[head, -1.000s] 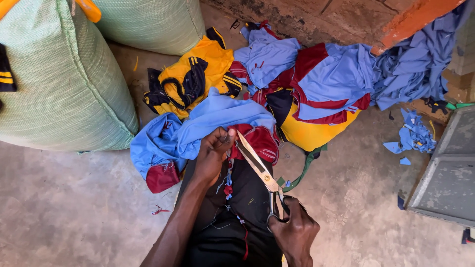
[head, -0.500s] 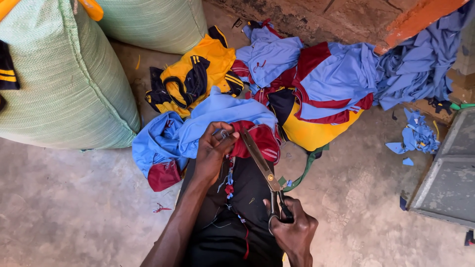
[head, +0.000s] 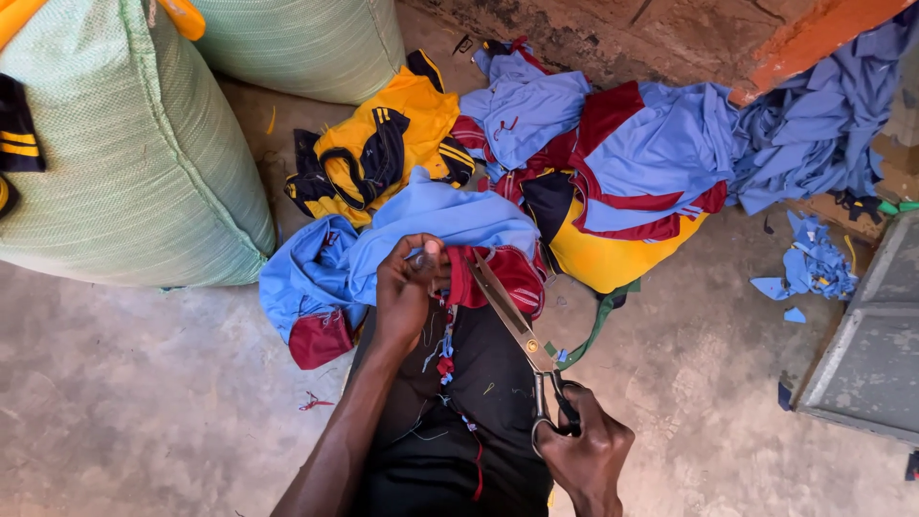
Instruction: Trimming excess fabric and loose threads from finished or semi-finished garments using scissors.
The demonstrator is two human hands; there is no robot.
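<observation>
My left hand [head: 407, 287] pinches the red and blue garment [head: 421, 239] taut over my lap, while my right hand [head: 584, 450] grips the scissors [head: 517, 330], whose blades have swung closer to my left fingers (now biting the red edge), so the cut is advancing.

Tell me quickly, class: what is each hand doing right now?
Left hand: closed, pinching the blue and maroon garment.
Right hand: closed around the handles of the scissors, blades on the maroon cloth.
</observation>
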